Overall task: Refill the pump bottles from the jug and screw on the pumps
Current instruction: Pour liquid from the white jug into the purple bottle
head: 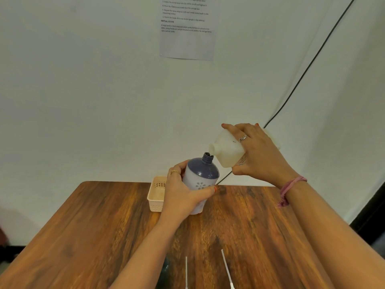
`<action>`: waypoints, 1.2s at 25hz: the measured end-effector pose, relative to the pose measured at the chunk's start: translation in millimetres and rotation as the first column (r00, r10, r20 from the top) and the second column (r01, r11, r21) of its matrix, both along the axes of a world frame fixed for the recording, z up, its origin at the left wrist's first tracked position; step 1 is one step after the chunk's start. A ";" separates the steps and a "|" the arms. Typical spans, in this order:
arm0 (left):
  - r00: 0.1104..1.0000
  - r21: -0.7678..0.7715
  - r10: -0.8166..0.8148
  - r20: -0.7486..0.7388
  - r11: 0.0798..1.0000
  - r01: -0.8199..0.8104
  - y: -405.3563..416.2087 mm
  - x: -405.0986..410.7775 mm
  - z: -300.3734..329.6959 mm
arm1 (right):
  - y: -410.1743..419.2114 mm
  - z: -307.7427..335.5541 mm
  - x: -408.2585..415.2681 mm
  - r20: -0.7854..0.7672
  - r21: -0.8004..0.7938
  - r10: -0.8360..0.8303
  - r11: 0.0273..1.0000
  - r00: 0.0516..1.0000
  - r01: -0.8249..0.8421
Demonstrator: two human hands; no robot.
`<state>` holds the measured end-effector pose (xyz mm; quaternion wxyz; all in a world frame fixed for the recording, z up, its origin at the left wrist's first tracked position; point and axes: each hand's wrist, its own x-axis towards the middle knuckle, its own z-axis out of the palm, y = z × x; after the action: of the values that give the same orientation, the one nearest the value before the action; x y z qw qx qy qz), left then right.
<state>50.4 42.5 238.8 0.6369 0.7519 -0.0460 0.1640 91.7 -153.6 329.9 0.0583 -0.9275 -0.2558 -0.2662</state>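
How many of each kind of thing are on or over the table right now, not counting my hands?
Pump bottle: 1, held by the left hand
Jug: 1, tipped by the right hand
Basket: 1
White pump tubes: 2
Total: 5

Pump tubes (226,268) cut off below

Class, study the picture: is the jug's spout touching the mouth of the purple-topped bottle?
Apart. The head view shows wall between the jug's spout and the mouth of the purple-topped bottle, which sits below it.
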 end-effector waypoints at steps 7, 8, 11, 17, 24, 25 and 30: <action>1.000 -0.013 -0.009 0.009 1.000 0.009 -1.5 -1.7 0.1 | -1.8 -3.3 -0.4 0.007 0.026 0.007 1.000 1.000 -0.007; 1.000 -0.009 -0.008 0.009 1.000 0.008 -1.9 -2.0 -0.3 | -2.2 -4.0 -0.5 0.005 0.028 0.006 1.000 1.000 -0.007; 1.000 -0.009 -0.013 0.007 1.000 0.013 -2.7 -3.4 -1.9 | -3.1 -6.9 -0.8 0.001 0.038 0.005 0.999 1.000 -0.005; 1.000 0.017 -0.011 0.003 1.000 0.011 -5.9 -5.9 -3.2 | -8.4 -13.6 -3.2 0.002 0.109 0.022 0.994 1.000 -0.022; 1.000 0.010 -0.015 0.009 1.000 0.015 -15.8 -10.2 -7.5 | -21.8 -29.9 -4.7 -0.099 0.217 0.035 0.976 0.994 -0.013; 1.000 0.010 -0.013 0.012 1.000 0.013 -17.8 -10.7 -8.3 | -24.1 -32.3 -5.0 -0.111 0.233 0.039 0.972 0.993 -0.013; 1.000 -0.003 -0.021 0.000 1.000 0.021 -28.1 -14.7 -12.2 | -35.1 -40.9 -9.4 -0.146 0.294 0.064 0.956 0.987 -0.018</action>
<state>35.7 14.5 226.7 0.6396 0.7505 -0.0539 0.1573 82.3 -188.6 289.0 0.2198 -0.9209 -0.2277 -0.2274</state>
